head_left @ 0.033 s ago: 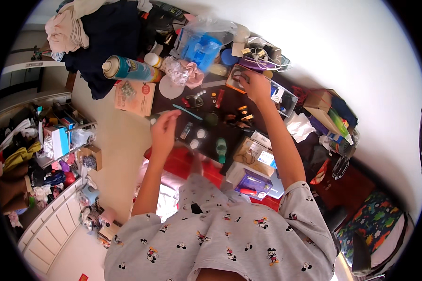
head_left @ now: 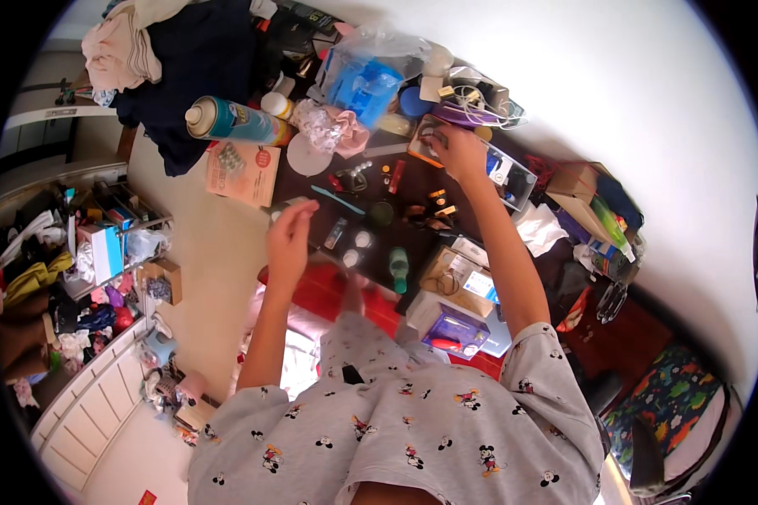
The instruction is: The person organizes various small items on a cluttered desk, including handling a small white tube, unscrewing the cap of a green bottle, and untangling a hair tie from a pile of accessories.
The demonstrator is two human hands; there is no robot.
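At the back right of the dark desk, my right hand [head_left: 461, 153] reaches into a small orange-edged box [head_left: 416, 151]. Its fingers are curled over the contents, and what they hold, if anything, is hidden. My left hand [head_left: 288, 244] hovers by the desk's left front edge with its fingers drawn together. Whatever may be in that pinch is too small to make out. Between the hands lie a thin blue stick [head_left: 337, 199], a beaded hair tie [head_left: 359, 171], a red stick-like item [head_left: 397, 177] and a dark round lid [head_left: 381, 214].
A large spray can [head_left: 236, 122] leans beside a flat pink box [head_left: 242, 174] at the left. Behind are a pink scrunchie [head_left: 347, 133] and a blue plastic package [head_left: 366, 91]. A green bottle [head_left: 398, 269] and stacked boxes [head_left: 455, 278] crowd the front right. White cables [head_left: 480, 101] lie at the back.
My left hand's fingers have shifted slightly and closed together a little more. The right hand stays at the orange-edged box.
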